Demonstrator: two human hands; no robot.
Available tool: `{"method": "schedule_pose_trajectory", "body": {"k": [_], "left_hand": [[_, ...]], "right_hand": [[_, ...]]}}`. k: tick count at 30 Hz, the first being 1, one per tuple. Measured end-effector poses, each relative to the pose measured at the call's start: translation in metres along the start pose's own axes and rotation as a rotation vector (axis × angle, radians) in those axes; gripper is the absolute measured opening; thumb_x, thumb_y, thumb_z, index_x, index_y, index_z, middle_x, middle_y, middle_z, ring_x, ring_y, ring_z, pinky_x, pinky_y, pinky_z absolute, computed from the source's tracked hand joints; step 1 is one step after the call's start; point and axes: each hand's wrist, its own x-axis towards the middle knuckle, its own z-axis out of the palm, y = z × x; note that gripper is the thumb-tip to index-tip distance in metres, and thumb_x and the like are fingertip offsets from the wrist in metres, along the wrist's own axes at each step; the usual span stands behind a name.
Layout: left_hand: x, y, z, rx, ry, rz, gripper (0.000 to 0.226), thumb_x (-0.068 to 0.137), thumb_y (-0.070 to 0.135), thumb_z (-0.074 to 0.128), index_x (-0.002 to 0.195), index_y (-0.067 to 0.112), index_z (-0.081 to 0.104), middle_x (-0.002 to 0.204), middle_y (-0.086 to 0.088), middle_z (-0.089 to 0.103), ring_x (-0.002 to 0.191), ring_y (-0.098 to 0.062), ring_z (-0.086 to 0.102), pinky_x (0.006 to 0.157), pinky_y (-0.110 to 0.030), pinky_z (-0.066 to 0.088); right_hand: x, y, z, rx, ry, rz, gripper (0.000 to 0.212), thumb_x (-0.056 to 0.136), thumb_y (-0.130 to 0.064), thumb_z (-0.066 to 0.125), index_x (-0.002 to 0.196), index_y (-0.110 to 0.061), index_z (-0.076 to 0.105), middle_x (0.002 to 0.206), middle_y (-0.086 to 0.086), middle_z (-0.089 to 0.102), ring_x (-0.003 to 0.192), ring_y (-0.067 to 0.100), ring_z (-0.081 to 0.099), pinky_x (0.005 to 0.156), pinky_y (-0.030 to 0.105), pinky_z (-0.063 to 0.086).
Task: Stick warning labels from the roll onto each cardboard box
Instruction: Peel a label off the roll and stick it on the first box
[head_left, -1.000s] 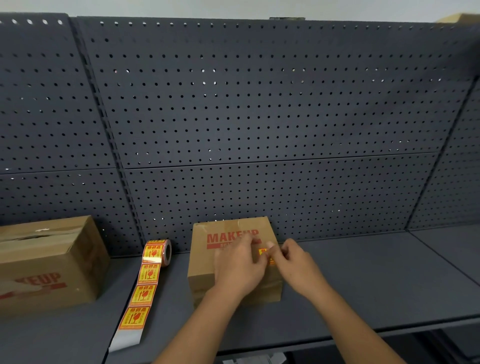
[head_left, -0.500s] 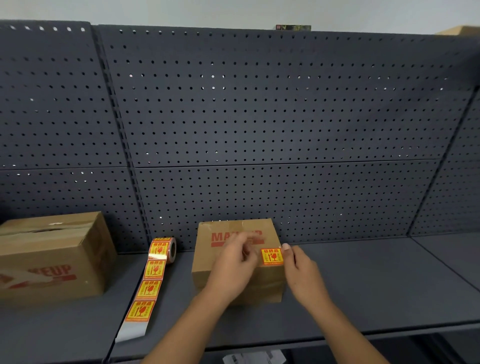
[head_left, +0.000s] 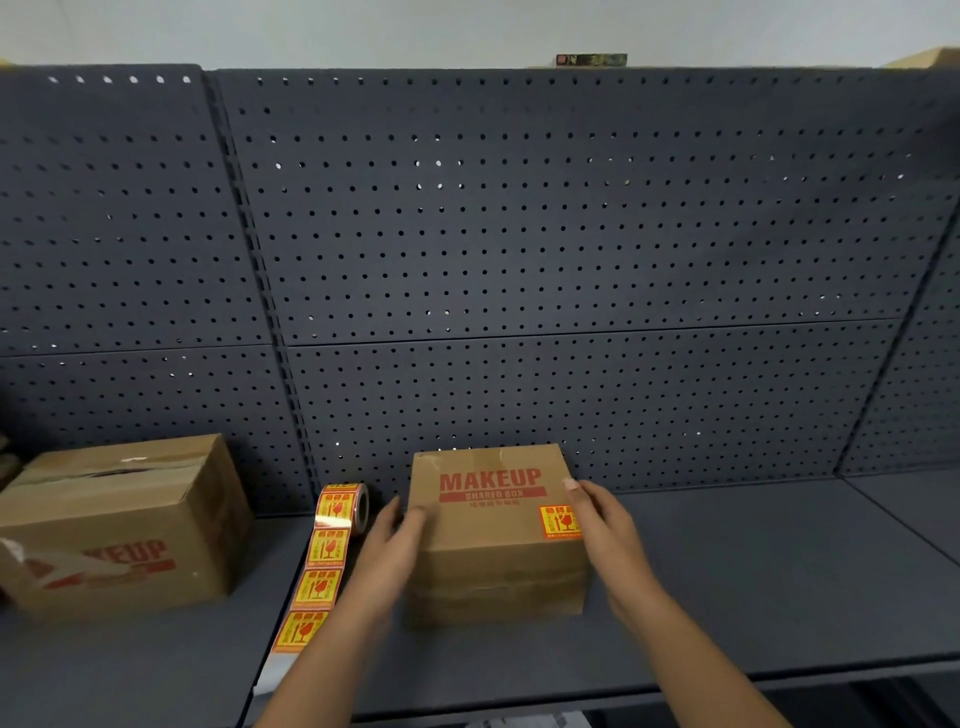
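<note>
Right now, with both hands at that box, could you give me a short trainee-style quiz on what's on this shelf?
1. True or false: the middle box, between the left hand and the right hand, carries a yellow label near its right edge.
2. Where does the roll of labels stand? A) left of the middle box; B) right of it; C) on top of it.
3. Which big red word is printed on the middle box?
Key: 1 true; 2 A; 3 MAKEUP.
</note>
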Motion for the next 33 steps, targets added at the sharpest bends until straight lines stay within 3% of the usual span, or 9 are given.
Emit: {"method": "schedule_pose_trajectory", "body": {"k": [3,7,14,19,22,25,28,30,33], "left_hand": [[0.008,-0.005,0.001,-0.069,-0.056,-0.087,0.063,0.094,0.054,0.065,0.152,0.037,0.047,0.138,0.001,0.064,0.123,-0.022,0.061,0.109,-0.048,0.047],[0.014,-0.01,0.003,-0.116,-0.09,-0.09,0.037,0.097,0.05,0.061,0.133,0.04,0.064,0.121,0.002,0.076,0.117,-0.026,0.068,0.108,-0.055,0.05],[0.009,-0.009,0.008,-0.112,-0.096,-0.041,0.03,0.105,0.042,0.049,0.13,0.04,0.065,0.121,0.001,0.075,0.116,-0.025,0.067,0.107,-0.051,0.049],[0.004,-0.006,0.011,-0.091,-0.055,-0.019,0.028,0.107,0.041,0.047,0.13,0.036,0.062,0.123,0.0,0.072,0.114,-0.023,0.065,0.094,-0.043,0.051],[0.006,-0.012,0.011,-0.11,-0.043,-0.042,0.032,0.106,0.041,0.052,0.135,0.03,0.059,0.126,-0.001,0.07,0.118,-0.024,0.064,0.107,-0.05,0.048],[0.007,-0.015,0.015,-0.141,-0.063,-0.063,0.023,0.107,0.032,0.051,0.127,0.025,0.063,0.124,-0.004,0.071,0.119,-0.026,0.063,0.113,-0.052,0.044],[0.002,-0.016,0.025,-0.202,-0.092,-0.088,0.022,0.109,0.026,0.047,0.121,0.018,0.064,0.118,-0.009,0.073,0.116,-0.029,0.065,0.107,-0.048,0.047],[-0.001,-0.018,0.03,-0.261,-0.127,-0.126,0.024,0.11,0.024,0.045,0.121,0.016,0.064,0.118,-0.012,0.074,0.115,-0.03,0.066,0.102,-0.047,0.049],[-0.003,-0.025,0.036,-0.315,-0.145,-0.175,0.026,0.112,0.023,0.041,0.12,0.012,0.063,0.117,-0.016,0.073,0.112,-0.031,0.067,0.092,-0.044,0.055]], "right_hand": [[0.005,-0.006,0.004,0.074,-0.037,0.044,0.013,0.104,-0.039,0.058,0.108,-0.032,0.069,0.095,-0.013,0.079,0.083,-0.002,0.073,0.07,0.018,0.05],[0.008,-0.001,0.005,0.055,-0.078,0.069,0.017,0.104,-0.026,0.059,0.115,-0.034,0.069,0.1,-0.014,0.08,0.09,0.004,0.075,0.078,0.025,0.054],[0.003,0.002,0.012,0.123,0.004,0.098,0.016,0.103,-0.025,0.062,0.115,-0.029,0.071,0.102,-0.008,0.08,0.093,0.011,0.076,0.08,0.031,0.056],[0.001,-0.005,0.014,0.098,0.064,0.098,0.016,0.101,-0.019,0.063,0.111,-0.026,0.073,0.098,-0.005,0.08,0.094,0.018,0.075,0.083,0.037,0.059],[0.0,-0.029,0.008,-0.029,0.052,-0.01,0.021,0.1,-0.014,0.061,0.103,-0.03,0.075,0.091,-0.01,0.08,0.086,0.011,0.075,0.075,0.029,0.056],[-0.002,-0.067,0.001,-0.211,-0.002,-0.163,0.025,0.1,-0.015,0.059,0.101,-0.035,0.073,0.091,-0.014,0.078,0.084,0.008,0.073,0.068,0.025,0.055],[-0.003,-0.098,0.003,-0.417,-0.045,-0.263,0.025,0.099,-0.02,0.058,0.099,-0.044,0.065,0.091,-0.011,0.076,0.081,0.009,0.073,0.069,0.03,0.06],[-0.003,-0.111,0.009,-0.567,-0.037,-0.297,0.011,0.098,-0.03,0.055,0.104,-0.032,0.065,0.093,-0.009,0.073,0.077,0.011,0.071,0.068,0.038,0.062],[-0.002,-0.115,0.025,-0.726,-0.021,-0.355,0.019,0.097,-0.034,0.053,0.107,-0.02,0.062,0.098,-0.005,0.066,0.084,0.016,0.067,0.072,0.045,0.059]]}}
